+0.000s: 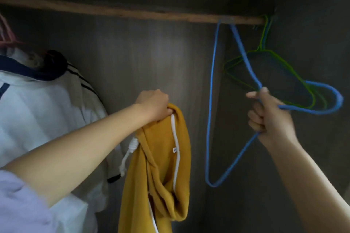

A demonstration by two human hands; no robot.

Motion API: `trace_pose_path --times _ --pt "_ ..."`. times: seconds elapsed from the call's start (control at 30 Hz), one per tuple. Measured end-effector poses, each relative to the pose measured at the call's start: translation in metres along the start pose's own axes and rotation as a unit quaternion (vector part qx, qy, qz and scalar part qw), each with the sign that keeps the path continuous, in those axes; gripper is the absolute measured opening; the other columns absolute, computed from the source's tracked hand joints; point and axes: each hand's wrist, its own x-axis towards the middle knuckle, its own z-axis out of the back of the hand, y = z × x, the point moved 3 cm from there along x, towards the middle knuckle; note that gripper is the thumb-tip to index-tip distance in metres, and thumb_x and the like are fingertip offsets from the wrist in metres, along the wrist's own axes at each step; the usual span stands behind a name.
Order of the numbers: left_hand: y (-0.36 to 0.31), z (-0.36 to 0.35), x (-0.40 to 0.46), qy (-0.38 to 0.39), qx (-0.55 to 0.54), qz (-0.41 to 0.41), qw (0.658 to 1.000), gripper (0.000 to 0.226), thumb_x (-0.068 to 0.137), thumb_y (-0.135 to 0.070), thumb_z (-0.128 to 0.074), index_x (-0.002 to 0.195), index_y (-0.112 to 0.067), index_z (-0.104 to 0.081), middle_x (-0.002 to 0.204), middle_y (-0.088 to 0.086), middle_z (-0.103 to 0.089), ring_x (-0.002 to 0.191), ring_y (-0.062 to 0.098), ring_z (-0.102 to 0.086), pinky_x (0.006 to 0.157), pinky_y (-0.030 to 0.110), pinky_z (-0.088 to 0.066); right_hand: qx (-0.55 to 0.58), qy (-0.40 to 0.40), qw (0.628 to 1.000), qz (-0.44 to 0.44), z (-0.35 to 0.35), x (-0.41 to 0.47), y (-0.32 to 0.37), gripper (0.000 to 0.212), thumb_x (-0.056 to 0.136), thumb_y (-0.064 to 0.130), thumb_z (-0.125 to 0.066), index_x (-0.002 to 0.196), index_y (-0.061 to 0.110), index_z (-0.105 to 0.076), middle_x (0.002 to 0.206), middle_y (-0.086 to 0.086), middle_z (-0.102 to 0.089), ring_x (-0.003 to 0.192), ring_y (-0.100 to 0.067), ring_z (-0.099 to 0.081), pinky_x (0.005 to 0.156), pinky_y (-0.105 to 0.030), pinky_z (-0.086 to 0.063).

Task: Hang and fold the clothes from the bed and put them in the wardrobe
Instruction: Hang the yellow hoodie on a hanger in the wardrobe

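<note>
- Head view: left hand (153,104) grasping the mustard hoodie (161,161), dangling inside the wardrobe (144,53).
- Right hand (269,117) clenched around a blue wire hanger (210,119) below the wooden rail (113,11).

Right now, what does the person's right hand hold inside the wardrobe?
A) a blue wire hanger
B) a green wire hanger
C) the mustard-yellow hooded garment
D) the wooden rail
A: the right hand has its fingers curled round the blue wire hanger, while the left hand grips the mustard-yellow hooded garment.
</note>
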Motion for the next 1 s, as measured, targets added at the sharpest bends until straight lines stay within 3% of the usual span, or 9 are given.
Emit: trace_pose_path --times 0.13,0.23,0.33,0.43,0.57,0.63,0.77,0.9,1.0 --pt "-0.005 0.005 -0.001 0.049 -0.107 0.027 0.993 0.04 0.093 -0.039 -0.05 0.11 -0.006 -0.064 0.114 0.018 -0.063 0.104 0.035 -0.06 0.068 0.03 -0.039 0.181 0.068 0.979 0.063 -0.025 -0.051 0.017 0.042 0.095 0.051 -0.043 0.065 0.025 -0.057 0.041 0.012 -0.021 0.033 0.0 -0.015 0.032 -0.01 -0.019" --pt "-0.013 0.017 -0.003 0.063 -0.2 -0.002 0.978 0.036 0.095 -0.028 -0.051 0.1 0.005 -0.065 0.109 0.026 -0.064 0.101 0.037 -0.061 0.066 0.03 -0.039 0.186 0.09 0.975 0.082 -0.052 -0.075 -0.001 0.043 0.092 0.052 -0.042 0.063 0.024 -0.057 0.042 0.014 -0.024 0.034 -0.002 -0.017 0.037 -0.009 -0.02" --pt "-0.007 0.029 -0.005 0.06 -0.272 -0.012 0.96 0.028 0.095 -0.027 -0.051 0.085 -0.004 -0.063 0.102 0.024 -0.065 0.099 0.037 -0.061 0.072 0.031 -0.042 0.102 0.13 0.984 0.06 -0.067 -0.09 -0.026 0.044 0.094 0.041 -0.036 0.064 0.02 -0.06 0.043 0.011 -0.027 0.035 -0.003 -0.021 0.04 -0.011 -0.018" --pt "0.01 0.033 -0.006 0.046 -0.337 -0.013 0.94 0.03 0.093 -0.024 -0.054 0.066 -0.01 -0.055 0.082 0.017 -0.062 0.081 0.029 -0.059 0.072 0.034 -0.045 0.087 0.132 0.985 0.066 -0.062 -0.098 -0.019 0.047 0.092 0.042 -0.036 0.062 0.02 -0.064 0.044 0.01 -0.022 0.037 -0.003 -0.019 0.041 -0.011 -0.017" --pt "0.021 0.034 -0.009 0.028 -0.38 0.005 0.925 0.028 0.089 -0.025 -0.055 0.065 -0.012 -0.062 0.067 0.005 -0.06 0.067 0.019 -0.055 0.06 0.028 -0.044 0.132 0.117 0.969 0.175 -0.053 -0.095 0.035 0.044 0.086 0.058 -0.047 0.063 0.023 -0.061 0.043 0.011 -0.019 0.033 0.0 -0.02 0.042 -0.006 -0.023" --pt "0.016 0.035 -0.007 0.032 -0.385 -0.001 0.922 0.026 0.089 -0.024 -0.055 0.072 -0.008 -0.067 0.072 0.009 -0.063 0.07 0.021 -0.057 0.065 0.03 -0.046 0.127 0.105 0.966 0.198 -0.058 -0.094 0.034 0.044 0.085 0.059 -0.049 0.062 0.023 -0.059 0.043 0.012 -0.022 0.033 -0.001 -0.021 0.044 -0.006 -0.023" --pt "0.018 0.03 -0.004 0.046 -0.471 0.014 0.881 0.027 0.092 -0.021 -0.055 0.066 -0.016 -0.056 0.069 0.003 -0.057 0.063 0.013 -0.055 0.058 0.025 -0.044 -0.011 0.112 0.988 0.106 -0.076 -0.102 -0.036 0.046 0.09 0.051 -0.044 0.061 0.018 -0.056 0.043 0.011 -0.029 0.036 -0.003 -0.025 0.04 -0.012 -0.023" --pt "0.054 0.008 -0.003 0.04 -0.605 0.101 0.789 0.012 0.094 -0.016 -0.053 0.087 -0.012 -0.061 0.077 0.004 -0.062 0.066 0.014 -0.058 0.066 0.024 -0.048 -0.259 0.201 0.944 -0.028 -0.057 -0.106 -0.082 0.048 0.092 0.046 -0.033 0.064 0.01 -0.047 0.045 0.009 -0.037 0.041 -0.003 -0.034 0.042 -0.014 -0.03" --pt "0.08 -0.011 -0.001 -0.006 -0.565 0.126 0.815 0.023 0.091 -0.008 -0.057 0.069 -0.014 -0.061 0.064 -0.001 -0.062 0.057 0.008 -0.057 0.049 0.013 -0.046 -0.329 0.214 0.911 -0.128 -0.045 -0.103 -0.071 0.049 0.095 0.048 -0.036 0.065 0.012 -0.046 0.047 0.005 -0.031 0.039 -0.006 -0.028 0.037 -0.018 -0.023"
